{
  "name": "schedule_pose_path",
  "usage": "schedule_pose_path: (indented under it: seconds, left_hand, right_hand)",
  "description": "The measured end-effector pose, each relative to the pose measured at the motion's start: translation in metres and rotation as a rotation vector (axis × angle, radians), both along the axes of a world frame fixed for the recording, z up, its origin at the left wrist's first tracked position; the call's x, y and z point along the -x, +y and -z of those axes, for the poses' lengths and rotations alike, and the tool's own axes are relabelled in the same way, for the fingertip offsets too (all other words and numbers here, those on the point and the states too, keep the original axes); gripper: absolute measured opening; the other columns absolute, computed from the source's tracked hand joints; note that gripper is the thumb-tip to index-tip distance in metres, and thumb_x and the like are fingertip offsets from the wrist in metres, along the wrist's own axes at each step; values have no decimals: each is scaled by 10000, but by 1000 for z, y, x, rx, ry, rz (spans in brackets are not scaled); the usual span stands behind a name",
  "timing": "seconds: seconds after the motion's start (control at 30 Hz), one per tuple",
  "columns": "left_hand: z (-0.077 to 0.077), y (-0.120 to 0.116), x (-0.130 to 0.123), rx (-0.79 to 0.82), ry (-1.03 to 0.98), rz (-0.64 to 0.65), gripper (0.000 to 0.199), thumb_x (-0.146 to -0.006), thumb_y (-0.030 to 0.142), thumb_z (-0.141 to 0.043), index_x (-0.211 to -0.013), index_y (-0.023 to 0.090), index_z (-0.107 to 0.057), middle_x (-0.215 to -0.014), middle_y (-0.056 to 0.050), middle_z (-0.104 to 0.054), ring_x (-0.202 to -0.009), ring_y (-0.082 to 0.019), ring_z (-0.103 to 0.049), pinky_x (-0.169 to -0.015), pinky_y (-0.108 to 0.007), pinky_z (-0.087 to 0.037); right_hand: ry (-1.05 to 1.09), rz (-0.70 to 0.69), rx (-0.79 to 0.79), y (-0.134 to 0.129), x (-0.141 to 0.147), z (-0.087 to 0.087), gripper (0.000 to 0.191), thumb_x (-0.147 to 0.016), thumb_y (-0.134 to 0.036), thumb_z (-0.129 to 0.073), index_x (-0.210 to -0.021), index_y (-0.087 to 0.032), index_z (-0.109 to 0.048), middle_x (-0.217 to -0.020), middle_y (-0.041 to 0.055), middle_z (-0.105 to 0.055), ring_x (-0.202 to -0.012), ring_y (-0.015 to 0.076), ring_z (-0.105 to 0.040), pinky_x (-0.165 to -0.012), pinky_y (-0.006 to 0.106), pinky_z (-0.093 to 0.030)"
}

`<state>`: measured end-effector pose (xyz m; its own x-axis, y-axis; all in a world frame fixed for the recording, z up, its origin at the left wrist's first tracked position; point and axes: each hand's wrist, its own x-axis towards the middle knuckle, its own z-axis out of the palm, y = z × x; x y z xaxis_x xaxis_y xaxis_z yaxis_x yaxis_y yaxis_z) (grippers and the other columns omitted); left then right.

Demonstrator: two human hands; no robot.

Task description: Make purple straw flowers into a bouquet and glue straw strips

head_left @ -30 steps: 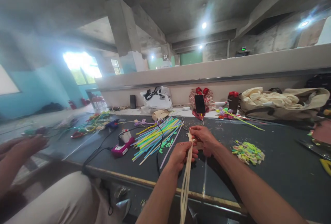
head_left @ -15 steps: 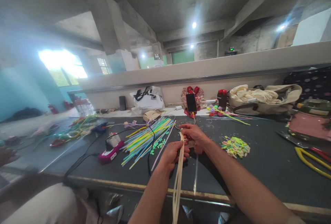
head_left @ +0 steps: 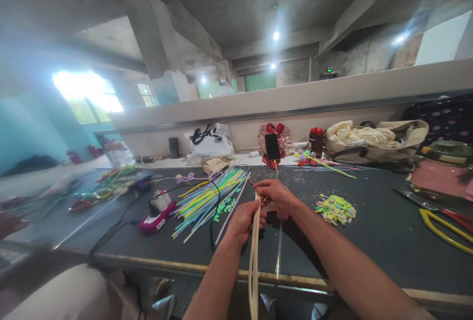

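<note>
Left hand [head_left: 242, 221] pinches pale strands [head_left: 253, 256] just below their top; right hand [head_left: 275, 194] closes on the top end, grip partly hidden. Bundle trails down past the table edge [head_left: 177, 265]. Likely light, limp, apt to splay; best held near the gathered top. Beyond: coloured sticks [head_left: 209, 201] leftward, cut bits [head_left: 335, 210] rightward.

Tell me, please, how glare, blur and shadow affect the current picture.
In the head view, the large window is washed out by glare and a ceiling lamp flares; in the head view, the co-worker's hand at the left edge is blurred, while the pale strips look sharper; also in the head view, a shadow darkens the black table beside the right forearm.
</note>
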<state>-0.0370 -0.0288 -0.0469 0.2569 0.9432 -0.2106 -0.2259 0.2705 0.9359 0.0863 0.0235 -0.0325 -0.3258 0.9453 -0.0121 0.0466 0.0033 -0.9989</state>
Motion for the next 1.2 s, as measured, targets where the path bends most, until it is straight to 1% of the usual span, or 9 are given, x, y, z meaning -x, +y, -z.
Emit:
schedule_pose_path:
  seconds: [0.13,0.23,0.33,0.5,0.7,0.77,0.9,1.07,1.2]
  left_hand:
    - [0,0,1,-4,16,13,244,-668,347,-560,-775,128,-557,-452,43,-501,-321,-44,-391,-350,-164,-262]
    - [-1,-2,0,-11,24,10,241,-657,358,-562,-738,131,-559,-451,52,-484,-322,-37,-373,-355,-166,-259]
    - [-1,-2,1,-16,24,7,227,-642,351,-570,-708,134,-554,-438,69,-446,-315,-26,-339,-347,-161,-227]
    - [0,1,3,-14,5,31,204,-631,323,-564,-726,142,-554,-439,84,-409,-313,-20,-311,-339,-156,-161]
    - [1,0,4,-24,9,38,226,-643,352,-557,-742,149,-550,-445,79,-425,-316,-26,-325,-340,-158,-182]
    - [1,0,3,-25,13,38,235,-644,364,-559,-737,147,-549,-443,79,-425,-313,-25,-322,-337,-159,-189]
    - [1,-1,3,-27,17,40,258,-655,376,-555,-765,143,-555,-448,76,-435,-313,-25,-335,-333,-156,-200]
    - [1,-2,3,-13,13,55,273,-674,373,-548,-792,127,-562,-462,67,-444,-322,-25,-348,-329,-151,-209]
    - [1,0,3,-16,4,43,223,-685,337,-548,-763,128,-554,-472,72,-440,-309,-12,-315,-317,-147,-174]
  right_hand:
    - [-34,-10,-10,1,-1,4,198,-849,-259,-485,-991,-129,-532,-880,26,-583,-666,109,-573,-563,260,-493]
    - [-65,-26,-25,3,-1,5,192,-848,-259,-487,-978,-127,-537,-878,25,-585,-672,111,-575,-574,265,-494]
    - [-99,-21,-50,5,-5,1,186,-845,-260,-491,-960,-125,-546,-876,25,-588,-678,114,-575,-581,269,-492]
    - [-143,31,-103,4,-14,-8,202,-854,-287,-471,-952,-127,-546,-878,27,-585,-686,116,-572,-591,274,-488]
    - [-196,-64,-94,-6,-11,-6,199,-857,-292,-467,-870,-115,-557,-723,-13,-575,-522,67,-530,-462,201,-451]
    - [-211,-89,-97,-7,-8,-6,202,-858,-294,-465,-863,-115,-559,-702,-19,-570,-499,60,-517,-443,190,-439]
    - [-249,-123,-98,-5,-5,-7,193,-855,-286,-471,-885,-117,-559,-746,-6,-582,-540,72,-537,-474,206,-455]
    - [-300,-128,-99,-4,-5,-6,180,-850,-273,-482,-891,-117,-560,-780,3,-588,-574,81,-551,-496,217,-467]
    - [-321,-109,-118,-4,-6,-6,174,-845,-268,-489,-887,-117,-566,-789,5,-593,-576,80,-551,-488,210,-463]
